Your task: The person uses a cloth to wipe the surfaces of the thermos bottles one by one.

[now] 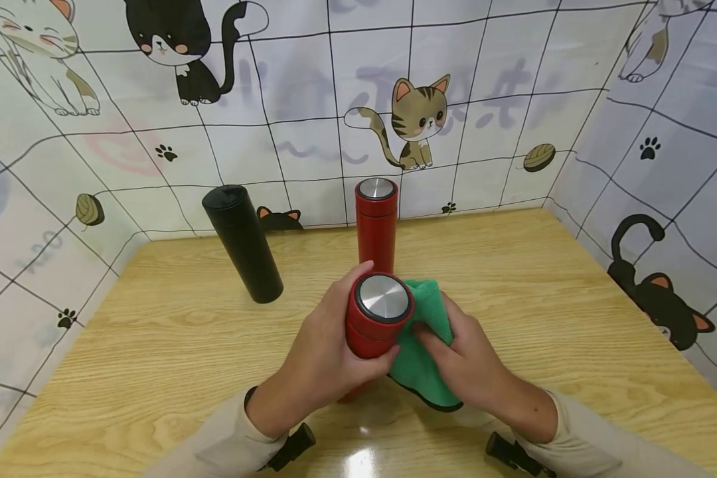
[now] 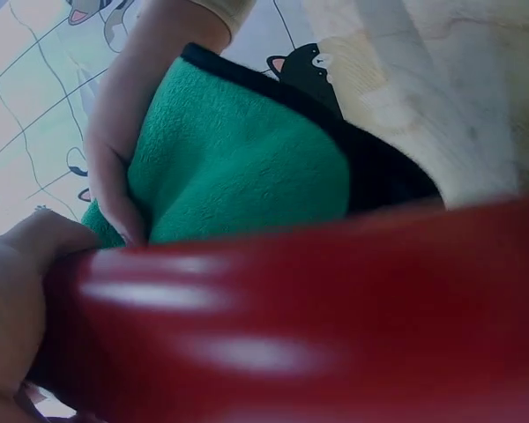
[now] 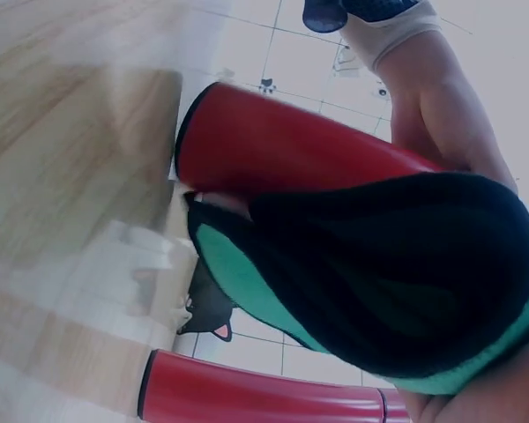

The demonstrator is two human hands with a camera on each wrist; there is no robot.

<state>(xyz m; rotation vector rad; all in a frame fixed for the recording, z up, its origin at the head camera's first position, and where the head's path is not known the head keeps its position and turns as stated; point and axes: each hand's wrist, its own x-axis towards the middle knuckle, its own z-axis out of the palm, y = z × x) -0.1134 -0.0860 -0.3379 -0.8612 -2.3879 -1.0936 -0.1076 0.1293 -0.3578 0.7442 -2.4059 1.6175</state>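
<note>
A red thermos flask [image 1: 373, 335] with a steel-topped lid is gripped near its top by my left hand [image 1: 325, 352], fingers and thumb curled round it. In the right wrist view the flask's base [image 3: 247, 141] appears raised off the table. A green cloth [image 1: 421, 355] with a dark edge is pinched in my right hand [image 1: 475, 358] and lies against the flask's right side. The left wrist view shows the cloth [image 2: 247, 159] alongside the flask's red body [image 2: 317, 317]. Some right-hand fingers are hidden by the cloth.
A second red flask [image 1: 376, 226] stands upright just behind the held one. Farther left is a black flask [image 1: 243, 245], also upright. Behind the wooden table [image 1: 514, 279] rises a cat-patterned wall covering [image 1: 311, 153].
</note>
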